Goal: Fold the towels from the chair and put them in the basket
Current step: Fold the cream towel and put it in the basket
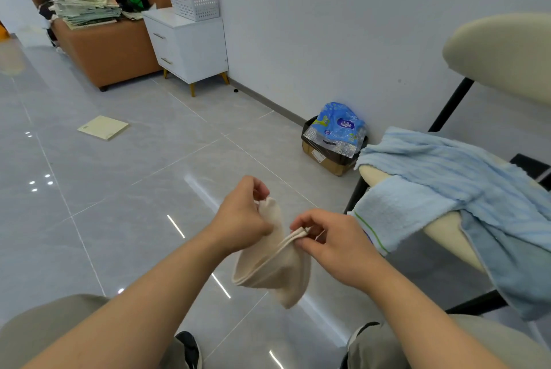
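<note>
Head view.

1. Grip state. My left hand [238,216] has its fingers curled, pinching the upper corner of the beige towel [274,267]. My right hand [331,246] pinches the doubled hem between thumb and fingertips. The towel hangs in the air between both hands, above the floor [119,204] and in front of my knees. Nothing supports it from below.

2. Hazards.
- Both grips hold only small bites of cloth. If either pinch slackens, that side will likely drop and the fold will open.
- The hem layers in my right hand look stacked but loose. Pulling unevenly would probably skew them and give a crooked fold.
- The lower bulge hangs free, so a careless swing could brush it on the floor.

3. Remaining stock. A striped blue towel [447,165] and a terry blue towel [396,210] lie unfolded across the chair [441,231] to my right. Both overhang the seat edge, so a knock from my right arm could drag them off.

4. Surroundings and obstructions. The basket [195,0] stands on a white nightstand [187,43] beside a sofa [113,52], well apart from me. A flat pale board [103,127] lies on the floor off to the left of the way there, and a cardboard box [328,159] sits against the wall near the chair. I judge both to be minor trip points when carrying.
</note>
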